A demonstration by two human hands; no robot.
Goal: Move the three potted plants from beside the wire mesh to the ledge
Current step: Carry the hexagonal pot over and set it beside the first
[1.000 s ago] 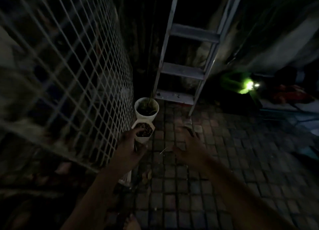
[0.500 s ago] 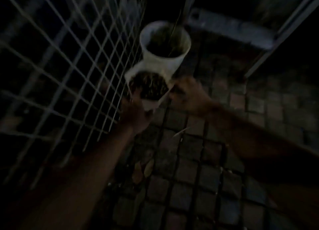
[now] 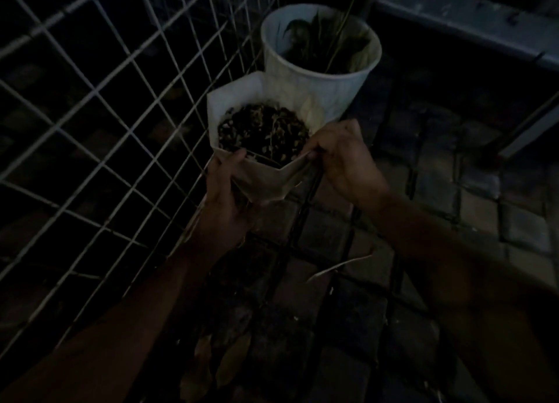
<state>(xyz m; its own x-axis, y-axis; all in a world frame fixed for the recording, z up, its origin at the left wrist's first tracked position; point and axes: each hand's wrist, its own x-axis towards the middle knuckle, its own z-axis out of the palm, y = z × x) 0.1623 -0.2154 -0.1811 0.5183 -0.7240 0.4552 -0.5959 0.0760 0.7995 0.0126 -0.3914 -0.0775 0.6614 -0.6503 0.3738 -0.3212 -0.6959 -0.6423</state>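
Observation:
A small white angular pot, filled with dark soil and dry bits, stands right beside the wire mesh. My left hand grips its near left side, thumb on the rim. My right hand pinches the rim at its right corner. Directly behind it stands a taller round white pot holding a green leafy plant with thin stems. The scene is very dark and a third pot is not visible.
The ground is dark brick paving with dry leaves and a twig near my forearms. A metal ladder's bottom rung crosses the upper right, its leg reaching the paving at the right.
My head has moved much closer to the pots. My right hand came in from the paving to take the small pot's right rim, and my left hand has settled on its left side.

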